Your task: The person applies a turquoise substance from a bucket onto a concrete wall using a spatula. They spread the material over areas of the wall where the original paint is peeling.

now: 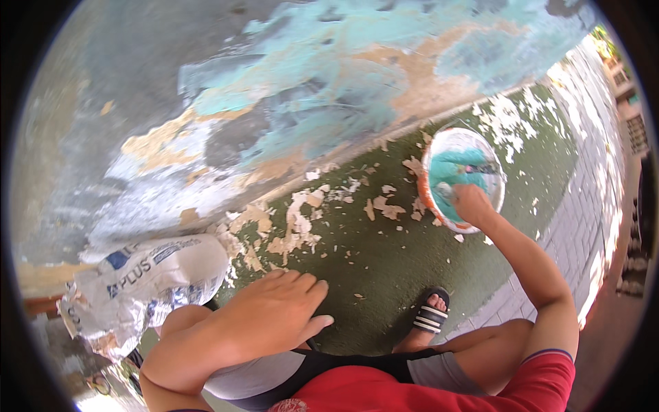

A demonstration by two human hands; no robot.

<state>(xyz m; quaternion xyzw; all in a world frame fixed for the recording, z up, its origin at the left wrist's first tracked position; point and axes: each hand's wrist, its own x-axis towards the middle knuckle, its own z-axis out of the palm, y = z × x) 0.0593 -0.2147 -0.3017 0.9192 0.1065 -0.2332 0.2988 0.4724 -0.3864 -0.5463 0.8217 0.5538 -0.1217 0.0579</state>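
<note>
My right hand (473, 204) is closed at the near rim of a white bucket (499, 147) with orange smears on its outside. Thick turquoise paint (449, 165) covers the inside. Just past my fingers is a small whitish shape (445, 189); I cannot make out what they hold. A paint-smeared tool (479, 168) lies across the bucket's far right part, apart from my hand. My left hand (278, 309) holds nothing, its forearm resting near my left knee and its thumb apart from the loosely bent fingers.
Ahead rises a wall (329, 89) patched with turquoise, white, tan and grey. Peeled paint flakes (295, 226) litter the green ground (364, 275) along its foot. A crumpled white sack (158, 275) lies at left. Grey paving (583, 178) runs along the right, and my sandalled foot (431, 316) stands below the bucket.
</note>
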